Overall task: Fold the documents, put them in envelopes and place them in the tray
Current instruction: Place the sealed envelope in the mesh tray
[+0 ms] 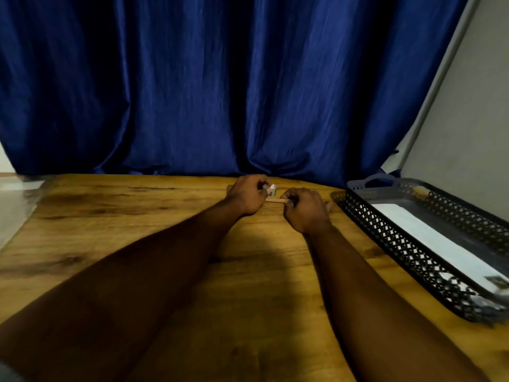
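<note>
Both my arms reach to the far middle of the wooden table (170,271). My left hand (248,197) has its fingers curled and pinches a small white piece, apparently folded paper (271,188), with a dark mark on it. My right hand (305,209) is curled round the right end of a thin tan strip, seemingly an envelope (275,200) seen edge-on, which spans the gap between the hands. Most of both items is hidden by the fingers. A dark lattice-walled tray (391,238) stands at the right with a white envelope (429,238) lying flat inside.
A blue curtain (220,92) hangs right behind the table's far edge. A grey panel (468,119) leans at the back right behind the tray. At the left edge lies a shiny pale surface (13,205). A small tan object (420,191) sits in the tray's far corner.
</note>
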{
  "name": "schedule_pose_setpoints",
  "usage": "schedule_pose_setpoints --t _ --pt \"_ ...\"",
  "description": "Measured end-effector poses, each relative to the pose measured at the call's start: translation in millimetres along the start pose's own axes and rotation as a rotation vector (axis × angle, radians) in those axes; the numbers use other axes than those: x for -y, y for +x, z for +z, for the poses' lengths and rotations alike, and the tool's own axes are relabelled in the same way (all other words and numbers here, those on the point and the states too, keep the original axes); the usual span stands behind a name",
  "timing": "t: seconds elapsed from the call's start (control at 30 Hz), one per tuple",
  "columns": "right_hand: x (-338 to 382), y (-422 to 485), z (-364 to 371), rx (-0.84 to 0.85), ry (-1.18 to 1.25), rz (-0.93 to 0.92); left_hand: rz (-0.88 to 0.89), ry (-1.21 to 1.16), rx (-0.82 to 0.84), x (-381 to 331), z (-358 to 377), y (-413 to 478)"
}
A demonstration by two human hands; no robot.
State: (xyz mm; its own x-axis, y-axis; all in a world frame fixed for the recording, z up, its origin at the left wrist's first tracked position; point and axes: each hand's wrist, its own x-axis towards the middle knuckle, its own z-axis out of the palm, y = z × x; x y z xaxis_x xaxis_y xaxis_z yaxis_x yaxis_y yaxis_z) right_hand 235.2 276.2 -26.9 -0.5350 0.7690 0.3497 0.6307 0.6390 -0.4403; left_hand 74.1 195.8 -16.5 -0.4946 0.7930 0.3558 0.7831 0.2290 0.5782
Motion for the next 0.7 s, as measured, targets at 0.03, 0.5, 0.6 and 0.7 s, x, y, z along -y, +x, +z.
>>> schedule_pose_setpoints --t 0.03,0.5,0.6,0.7 --pt "-2.8 1.2 1.1 0.005 0.014 -0.006 -0.003 0.017 -0.001 -2.8 4.9 4.5" --pt "-7.5 -0.1 -0.2 0.012 0.025 -0.001 -0.022 -0.042 -0.004 -14.1 25.5 5.3" --pt "-7.9 -3.0 -0.8 -0.055 0.063 -0.011 -0.036 -0.044 -0.021 -7.2 10.9 -5.4" --pt "-5.8 -9.3 -4.4 -0.137 0.123 -0.066 -0.045 0.013 -0.062 0.5 -13.2 -22.4"
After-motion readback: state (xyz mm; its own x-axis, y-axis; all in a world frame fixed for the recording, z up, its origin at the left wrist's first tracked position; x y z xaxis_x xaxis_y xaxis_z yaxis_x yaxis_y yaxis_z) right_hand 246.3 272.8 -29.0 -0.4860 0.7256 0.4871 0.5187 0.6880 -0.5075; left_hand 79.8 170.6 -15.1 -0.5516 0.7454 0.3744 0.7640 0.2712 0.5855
